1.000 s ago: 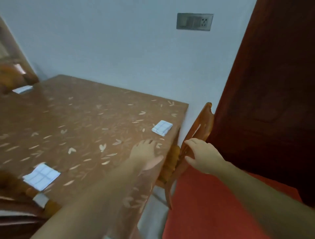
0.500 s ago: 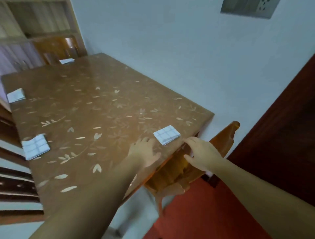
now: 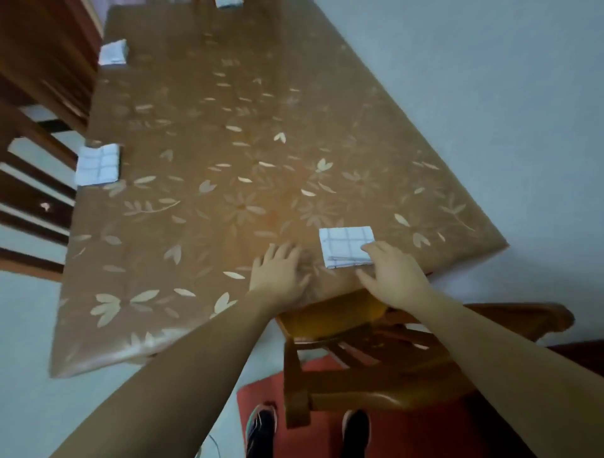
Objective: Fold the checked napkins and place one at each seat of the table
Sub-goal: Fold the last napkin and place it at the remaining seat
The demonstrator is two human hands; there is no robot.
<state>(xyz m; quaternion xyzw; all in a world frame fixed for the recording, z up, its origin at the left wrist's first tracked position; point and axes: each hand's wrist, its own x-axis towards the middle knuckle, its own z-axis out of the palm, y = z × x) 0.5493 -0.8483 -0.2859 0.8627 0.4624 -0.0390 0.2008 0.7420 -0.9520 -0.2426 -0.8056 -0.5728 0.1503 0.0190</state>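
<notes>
Left hand point(image 3: 277, 274) is lying flat, fingers spread, on the bench point(image 3: 202, 229) near its lower edge. Right hand point(image 3: 394, 278) is loose and open too, fingertips just on the near corner of the folded checked napkin point(image 3: 343, 242), centre-right. Wooden chair point(image 3: 327, 318) is tucked in right below. Second napkin point(image 3: 98, 163) sits mid-left, third napkin point(image 3: 112, 54) upper left, fourth napkin point(image 3: 228, 3) at the top edge.

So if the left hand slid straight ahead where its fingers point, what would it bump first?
Probably nothing soon: ahead of the left hand lies only bare flowered tablecloth. The nearest folded napkin sits off to its right, beside that line, though depth is hard to judge.
</notes>
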